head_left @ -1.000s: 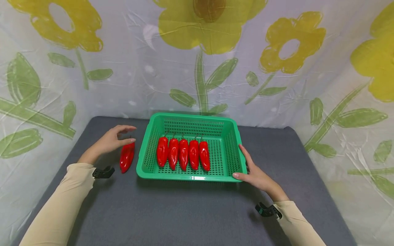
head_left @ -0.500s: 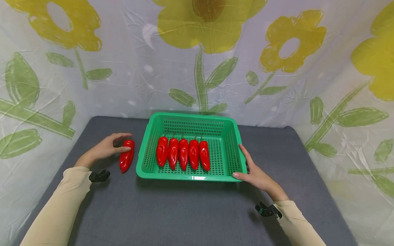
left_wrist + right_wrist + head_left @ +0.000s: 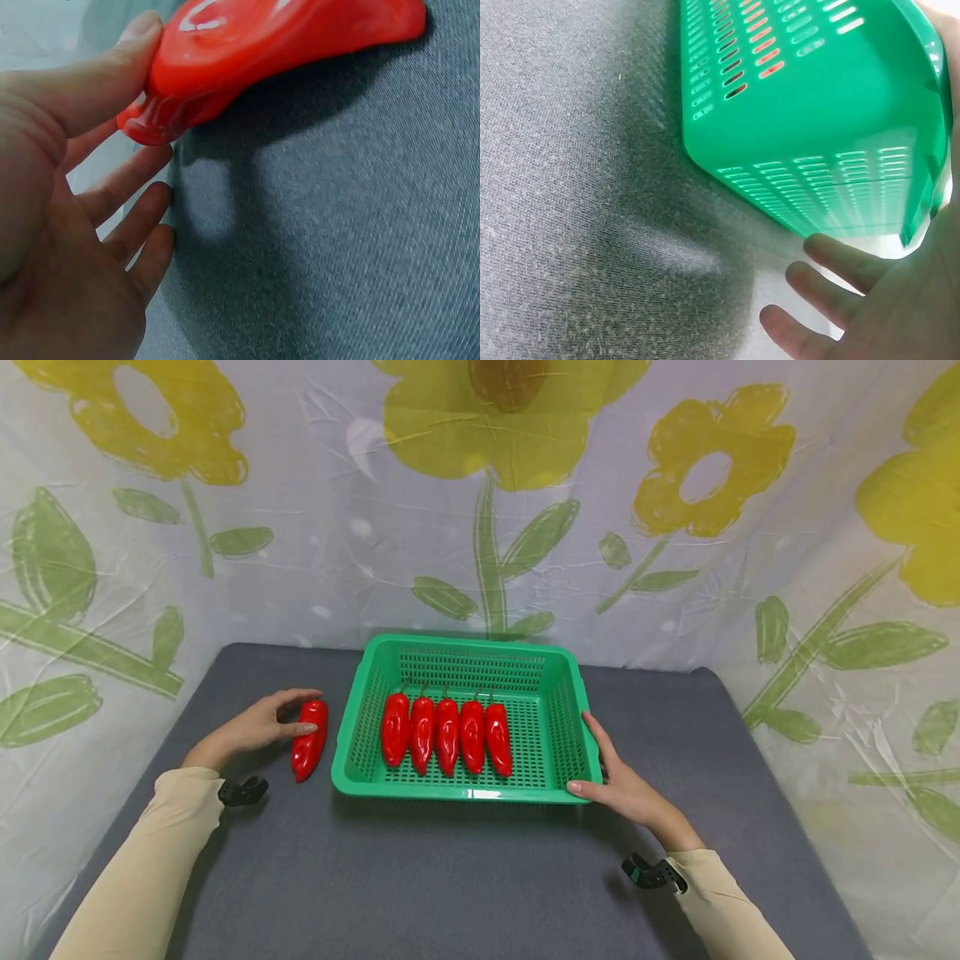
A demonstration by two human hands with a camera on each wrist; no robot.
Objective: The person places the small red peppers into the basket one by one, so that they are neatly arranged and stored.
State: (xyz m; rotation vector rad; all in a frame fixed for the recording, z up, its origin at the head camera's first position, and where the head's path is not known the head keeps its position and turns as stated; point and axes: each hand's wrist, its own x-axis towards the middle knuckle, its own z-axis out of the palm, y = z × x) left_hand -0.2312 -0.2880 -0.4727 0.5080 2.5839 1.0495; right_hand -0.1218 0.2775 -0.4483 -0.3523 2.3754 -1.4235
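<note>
My left hand [image 3: 258,722] pinches a glossy red chili pepper [image 3: 308,750] near its stem end, left of the basket. In the left wrist view the thumb lies on one side of the pepper [image 3: 247,49] and the index finger is partly hidden behind it; the other fingers extend below. The pepper's tip points toward the front. My right hand [image 3: 633,792] grips the front right corner of a green plastic basket [image 3: 450,792], thumb over the rim. Seen from the right wrist, three fingers hang spread beside the basket's slotted wall [image 3: 810,112].
Several similar red peppers [image 3: 447,739] lie side by side in the basket, stems toward the back. Everything rests on a dark grey cloth-covered table [image 3: 450,885]. A white curtain [image 3: 300,568] with yellow flowers rises behind and at both sides.
My left hand has come down from above the pepper and taken it between thumb and index finger. The right hand and the basket have stayed in place.
</note>
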